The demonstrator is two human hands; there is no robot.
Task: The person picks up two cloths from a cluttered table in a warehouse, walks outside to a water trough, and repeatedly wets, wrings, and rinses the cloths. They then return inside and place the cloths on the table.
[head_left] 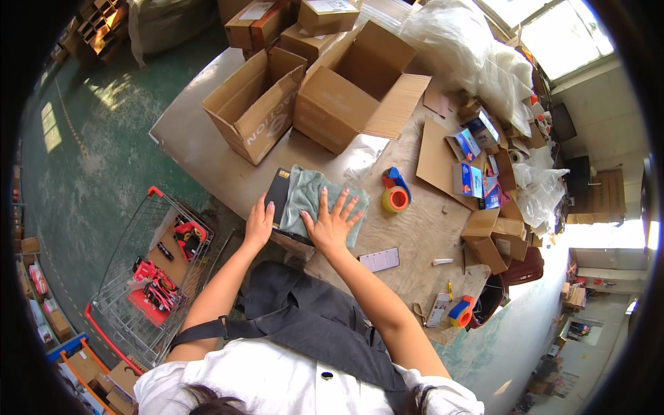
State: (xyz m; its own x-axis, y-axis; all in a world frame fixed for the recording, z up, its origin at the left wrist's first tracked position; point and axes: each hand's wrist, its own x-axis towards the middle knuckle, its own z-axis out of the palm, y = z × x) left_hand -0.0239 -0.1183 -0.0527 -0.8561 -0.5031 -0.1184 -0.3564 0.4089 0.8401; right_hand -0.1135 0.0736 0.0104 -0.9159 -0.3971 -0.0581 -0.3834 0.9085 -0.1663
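Observation:
A flat black box [281, 191] lies near the front edge of the work table, with a crumpled grey-green cloth [306, 182] spread over most of it. My right hand [332, 223] presses on the cloth, palm down and fingers spread wide. At the box's left edge is my left hand [259, 223], its fingers stretched along the side and touching it. The cloth hides most of the box's top. Just right of the cloth stands a blue tape dispenser with an orange-cored roll [395, 198]. A phone with a lit screen [379, 260] lies near my right forearm.
Two open cardboard boxes [254, 111] [339, 104] stand at the back of the table [187, 128]. Small blue boxes [468, 181] and plastic wrap [456, 45] crowd the right side. A second tape dispenser [461, 312] sits at the near right. A shopping cart [124, 304] holding red items stands left.

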